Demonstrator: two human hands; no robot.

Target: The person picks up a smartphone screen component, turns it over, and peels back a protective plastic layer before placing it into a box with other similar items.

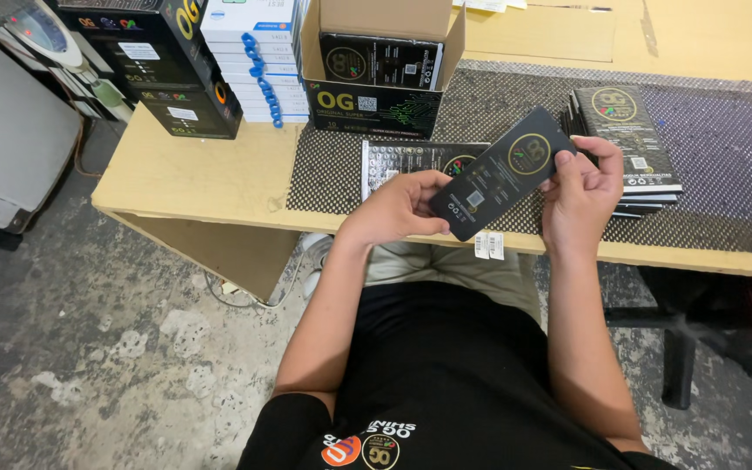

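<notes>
Both hands grip one slim black packet (502, 172) above the table's near edge (219, 187), left hand (402, 209) pinching its lower end, right hand (580, 187) its upper, seemingly mid-inspection; beyond lie a flat packet (406, 161), a stack of packets (633, 148) and an open carton (380, 61), none obstructing.

Open carton (376, 104) behind the flat packet (411, 161); packet stack (633, 144) to its right

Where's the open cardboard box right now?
In the head view, the open cardboard box sits at the table's far side, left of centre on the patterned mat, just right of the stacked white boxes.
</notes>
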